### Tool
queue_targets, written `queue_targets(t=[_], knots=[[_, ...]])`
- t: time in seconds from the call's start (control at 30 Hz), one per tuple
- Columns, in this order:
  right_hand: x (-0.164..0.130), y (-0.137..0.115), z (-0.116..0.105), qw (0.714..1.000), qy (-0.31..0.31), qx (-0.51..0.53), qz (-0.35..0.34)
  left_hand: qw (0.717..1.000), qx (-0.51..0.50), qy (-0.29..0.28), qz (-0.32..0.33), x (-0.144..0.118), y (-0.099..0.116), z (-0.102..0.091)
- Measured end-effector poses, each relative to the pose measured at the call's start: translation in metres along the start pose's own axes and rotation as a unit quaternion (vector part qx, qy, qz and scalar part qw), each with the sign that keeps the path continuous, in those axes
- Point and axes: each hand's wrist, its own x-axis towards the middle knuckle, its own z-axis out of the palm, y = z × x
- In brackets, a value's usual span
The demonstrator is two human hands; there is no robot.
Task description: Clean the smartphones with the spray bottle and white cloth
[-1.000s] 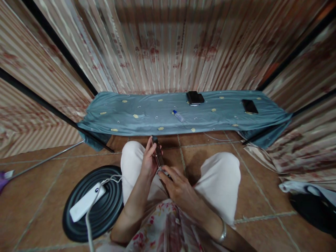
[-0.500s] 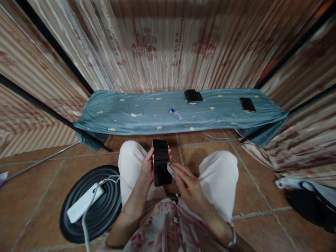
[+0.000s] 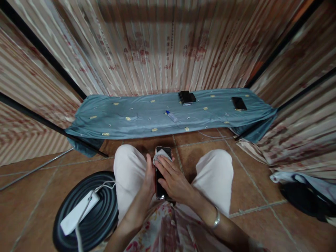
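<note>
Head view: left hand [image 3: 150,176] is gripping phone [image 3: 160,185] by its edge; right hand [image 3: 172,176] is pressing white cloth [image 3: 162,154] flat onto screen.

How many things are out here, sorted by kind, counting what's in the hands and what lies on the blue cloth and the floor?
Phones: 3, one in the left hand as phone in hand, a dark stack, a single phone
Wiping cloths: 1, small cloth under the right hand
Bottles: 1, small bottle
Power strips: 1, white power strip
Round mats: 1, dark mat
Total: 7
</note>
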Motion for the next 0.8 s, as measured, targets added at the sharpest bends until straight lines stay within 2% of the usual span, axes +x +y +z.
queue_targets(t=[0.1,0.33,0.63,0.7,0.8], knots=[[0.009,0.008,-0.001,1.0,0.019,0.003,0.017,1.0,-0.003,0.003,-0.006,0.007,-0.006,0.005],[0.011,0.02,0.001,0.998,0.053,-0.011,0.04,0.998,0.015,0.065,0.018,0.0,-0.006,-0.005],[-0.001,0.025,0.0,0.991,0.087,-0.009,0.1,1.0,-0.015,0.007,0.017,0.0,-0.003,-0.003],[0.001,0.021,-0.001,0.992,0.088,-0.01,0.095,1.0,-0.009,0.02,0.021,0.0,-0.003,-0.003],[0.008,0.013,-0.002,0.994,0.083,-0.01,0.064,0.997,0.013,0.071,0.013,-0.001,-0.006,-0.005]])
